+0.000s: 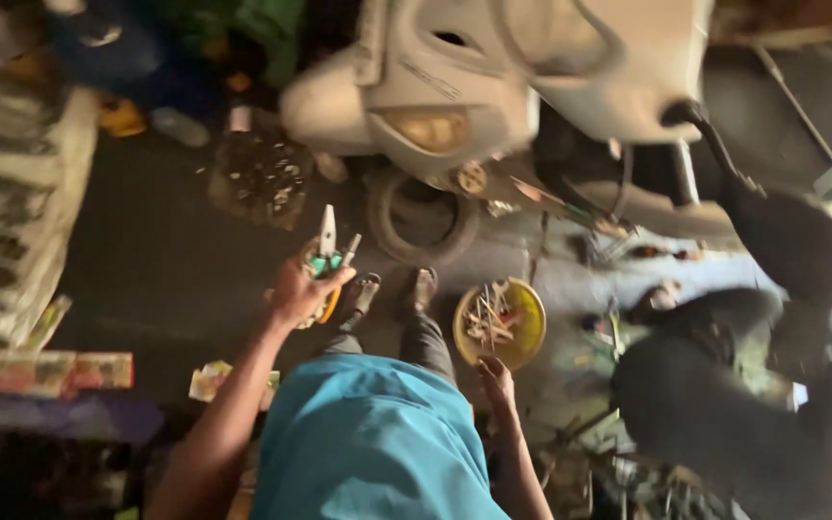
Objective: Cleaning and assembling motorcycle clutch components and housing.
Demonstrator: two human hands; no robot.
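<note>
**Tools in hand, other hand at the parts bowl**

Seen from above, the person stands on a dark workshop floor [156,260], teal shirt and feet in view. The left hand [299,292] is closed round a bunch of hand tools [327,252] — pliers w/ green grips and a pale nose pointing up, plus what looks like a screwdriver w/ an orange handle; the blur hides the rest. The right hand [496,377] hangs low, fingers loosely curled, just beside the near rim of a yellow bowl [529,327] on the floor. It seems to hold nothing, tho whether the fingertips touch the rim can't be told.

The bowl holds a heap of small pale bits, prob. screws or pins. Ahead of the feet lies a small tyre [423,220], and above it the white body of a scooter [493,77]. A second person in dark clothes [724,385] crouches at the right, by the scooter.

Step in hand, as judged: picking tools and small parts — the tools are gathered, the bowl not yet dipped into. A reach into it would call for a fine pinch among loose, tangled pieces.
</note>
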